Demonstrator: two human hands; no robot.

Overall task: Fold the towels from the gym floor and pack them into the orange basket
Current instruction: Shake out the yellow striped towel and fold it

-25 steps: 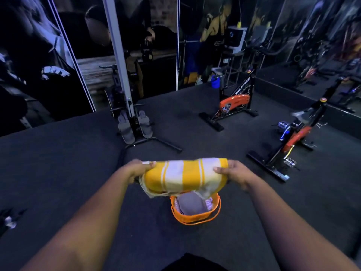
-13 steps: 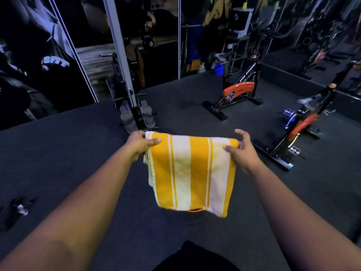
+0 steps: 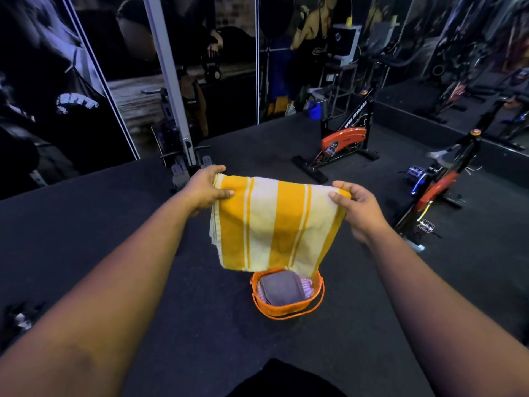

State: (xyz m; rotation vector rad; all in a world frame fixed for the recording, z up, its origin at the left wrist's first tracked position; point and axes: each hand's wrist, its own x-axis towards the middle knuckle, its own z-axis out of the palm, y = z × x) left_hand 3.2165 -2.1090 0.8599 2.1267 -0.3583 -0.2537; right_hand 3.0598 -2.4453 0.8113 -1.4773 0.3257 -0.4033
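Observation:
A yellow and white striped towel (image 3: 272, 224) hangs folded in the air in front of me. My left hand (image 3: 207, 188) pinches its upper left corner and my right hand (image 3: 356, 206) pinches its upper right corner. Directly below the towel's lower edge, the orange basket (image 3: 289, 309) stands on the dark gym floor. Inside the basket lies a folded grey-purple towel (image 3: 282, 287) on top of a pink striped one. The hanging towel hides the basket's far rim.
Two orange and black exercise bikes (image 3: 343, 141) (image 3: 438, 190) stand to the right. A rowing machine with a grey rail (image 3: 183, 164) stands just beyond my left hand. A small dark object (image 3: 20, 319) lies on the floor at far left. Mirrored walls ring the room.
The towel went from a bunched roll to hanging open, folded, between my hands. It now hangs a little higher above the basket, whose inside shows again.

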